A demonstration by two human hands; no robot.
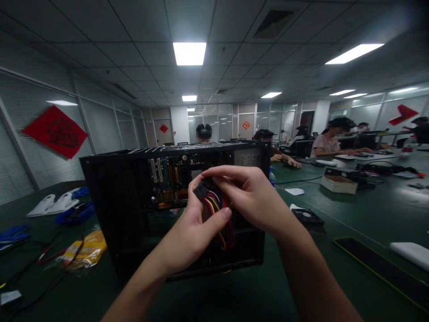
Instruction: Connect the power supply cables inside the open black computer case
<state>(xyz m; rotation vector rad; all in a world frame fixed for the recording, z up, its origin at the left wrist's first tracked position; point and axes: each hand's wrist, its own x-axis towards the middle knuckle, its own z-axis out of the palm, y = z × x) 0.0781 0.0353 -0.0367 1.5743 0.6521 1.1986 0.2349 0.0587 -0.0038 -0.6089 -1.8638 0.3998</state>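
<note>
The left hand grips a black connector with coloured wires, near side of the open computer case; the right hand's fingers curl over it, grip unclear. Handling the connector seems in hand; next calls for careful alignment.

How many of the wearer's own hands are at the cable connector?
2. The left hand cradles the black connector, thumb in front of the colored wires; the right hand is at the connector's upper right. Some fingers are hidden.
</note>
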